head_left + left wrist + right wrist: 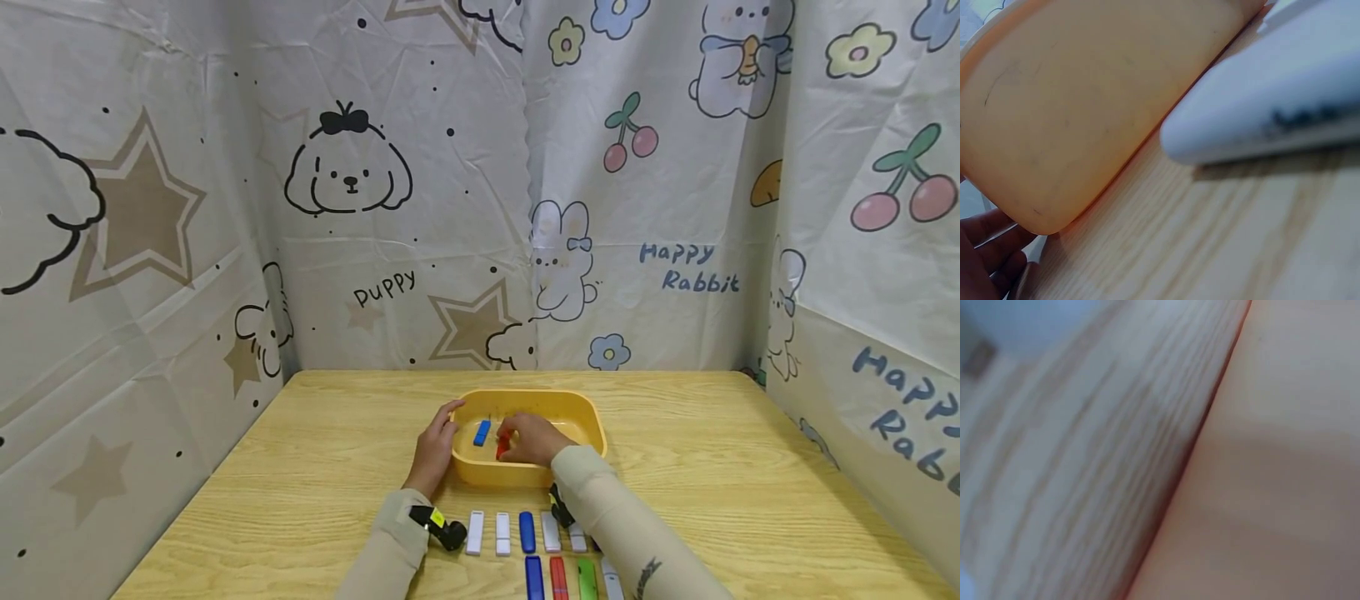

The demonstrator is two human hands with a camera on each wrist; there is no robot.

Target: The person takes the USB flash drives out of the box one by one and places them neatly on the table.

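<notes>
A yellow plastic basin [495,475] stands on the table in the head view. At its left rim my left hand [435,446] holds the side; in the left wrist view its fingers [1000,250] lie at a lower corner of the wall. My right hand [534,439] reaches inside the basin and pinches a small red stick [503,444], shaped like a USB flash drive and partly covered by the fingers. To the left of it, a similar blue stick [482,432] lies on the basin floor. The right wrist view shows the basin wall [1272,487] but not the hand.
Sticks of this kind lie in two rows before the basin, among them a white one [475,533], a dark blue one [533,577], a red one [558,577] and a green one [587,578]. My right sleeve [637,525] covers part of the rows. Printed curtains [405,250] enclose the wooden table [300,483].
</notes>
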